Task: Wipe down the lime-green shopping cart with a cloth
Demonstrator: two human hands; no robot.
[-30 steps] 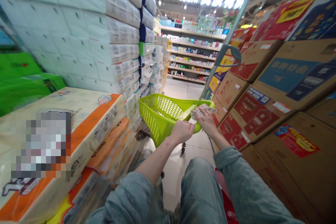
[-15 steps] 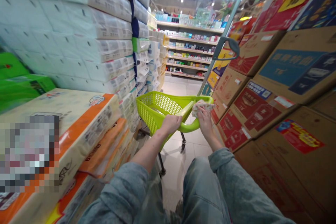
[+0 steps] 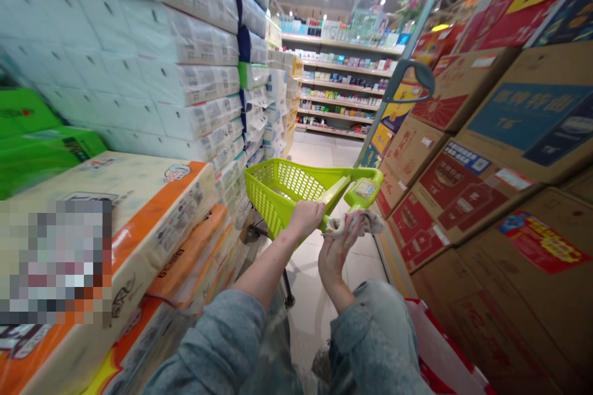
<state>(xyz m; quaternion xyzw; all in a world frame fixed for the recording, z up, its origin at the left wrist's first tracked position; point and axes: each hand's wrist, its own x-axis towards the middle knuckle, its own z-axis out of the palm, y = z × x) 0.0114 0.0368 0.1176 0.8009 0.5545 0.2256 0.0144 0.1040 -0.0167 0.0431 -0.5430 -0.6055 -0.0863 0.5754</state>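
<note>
A bright green plastic shopping cart (image 3: 266, 197) with a perforated basket stands in front of me. My left hand (image 3: 306, 218) is wrapped round the left side of its handle rim. My right hand (image 3: 337, 250) presses a crumpled, whitish patterned cloth (image 3: 364, 222) against the near bar of the handle. The fingers lie over the cloth, and its loose end hangs out to the right. A label (image 3: 364, 188) shows on the handle's right part, just beyond the cloth.
Wrapped tissue packs (image 3: 204, 49) are stacked high on the left, with orange and cream packs (image 3: 185, 197) nearer me. Cardboard cartons (image 3: 523, 111) line the right side. A slanted pole with a grey hooked handle (image 3: 410, 81) stands ahead. Stocked shelves (image 3: 343, 77) lie beyond.
My right hand has slid the cloth from the handle's right side down and left along the near bar, uncovering the label. My left hand keeps its hold. A red-and-white item now shows at lower right.
</note>
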